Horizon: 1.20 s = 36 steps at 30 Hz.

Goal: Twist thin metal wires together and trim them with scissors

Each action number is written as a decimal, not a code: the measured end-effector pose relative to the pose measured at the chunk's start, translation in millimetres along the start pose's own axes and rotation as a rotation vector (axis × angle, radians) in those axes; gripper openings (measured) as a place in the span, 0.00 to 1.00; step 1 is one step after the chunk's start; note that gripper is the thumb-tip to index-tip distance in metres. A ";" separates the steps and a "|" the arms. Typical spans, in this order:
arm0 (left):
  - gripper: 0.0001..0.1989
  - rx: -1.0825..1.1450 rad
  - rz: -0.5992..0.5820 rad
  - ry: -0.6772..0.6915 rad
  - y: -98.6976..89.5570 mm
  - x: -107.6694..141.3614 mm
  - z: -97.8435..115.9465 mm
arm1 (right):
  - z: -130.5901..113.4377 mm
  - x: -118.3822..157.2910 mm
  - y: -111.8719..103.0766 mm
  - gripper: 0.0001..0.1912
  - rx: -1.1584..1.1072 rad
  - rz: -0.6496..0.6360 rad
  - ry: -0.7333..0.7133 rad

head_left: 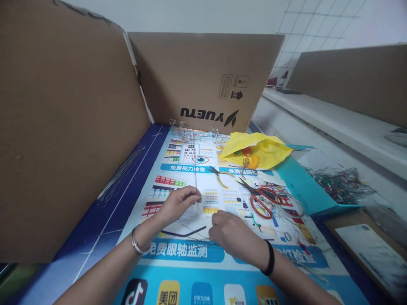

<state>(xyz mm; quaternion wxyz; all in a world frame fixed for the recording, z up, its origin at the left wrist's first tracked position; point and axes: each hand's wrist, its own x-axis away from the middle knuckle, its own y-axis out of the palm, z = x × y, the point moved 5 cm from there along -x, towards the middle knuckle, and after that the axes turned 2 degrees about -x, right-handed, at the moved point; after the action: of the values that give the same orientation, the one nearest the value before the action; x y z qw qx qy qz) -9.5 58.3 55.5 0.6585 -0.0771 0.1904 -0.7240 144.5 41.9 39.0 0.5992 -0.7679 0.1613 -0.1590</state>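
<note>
At frame centre, the left hand point(190, 198) is pinching the wire point(195, 169), apparently steadying it, the next move calling for firm hold, while the right hand point(226, 228) is hiding its fingers, grip untellable.

A slim, shiny silver bangle point(135, 242) circles the left wrist; a plain black band point(271, 258) rounds the right wrist.

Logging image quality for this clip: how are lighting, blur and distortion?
Head view: soft light, the back cardboard panel shaded toward its left side; head view: wide-angle stretch near the edges; head view: the thin wire at the left hand looks faint and soft.
</note>
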 end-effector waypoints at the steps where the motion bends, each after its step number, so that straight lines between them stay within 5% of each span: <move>1: 0.08 0.006 -0.013 -0.009 0.8 -0.4 -2.7 | 1.9 -0.3 -1.3 0.17 -0.044 0.006 -0.006; 5: 0.07 0.044 -0.028 -0.042 2.2 -2.1 -14.1 | 13.2 -3.4 -4.0 0.12 -0.359 0.080 -0.036; 8: 0.08 0.054 -0.017 -0.032 4.5 -2.9 -16.0 | 28.7 -8.0 -2.7 0.08 -0.589 0.256 0.078; 13: 0.07 0.028 0.004 -0.015 13.4 -4.1 -8.8 | 40.2 -16.0 10.6 0.07 -0.679 0.491 0.220; 28: 0.07 -0.028 0.036 -0.007 24.6 -3.5 -11.7 | 44.3 -14.8 26.9 0.07 -0.537 0.527 0.287; 36: 0.08 0.147 0.007 -0.053 31.4 -0.6 -19.8 | 45.5 -18.3 27.8 0.08 -0.581 0.502 0.354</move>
<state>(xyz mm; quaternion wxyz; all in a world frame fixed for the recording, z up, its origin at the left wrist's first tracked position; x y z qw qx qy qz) 12.4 60.5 25.5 0.6696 -0.0472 0.1195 -0.7315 146.4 83.0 0.5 0.3408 -0.8028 0.4817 -0.0853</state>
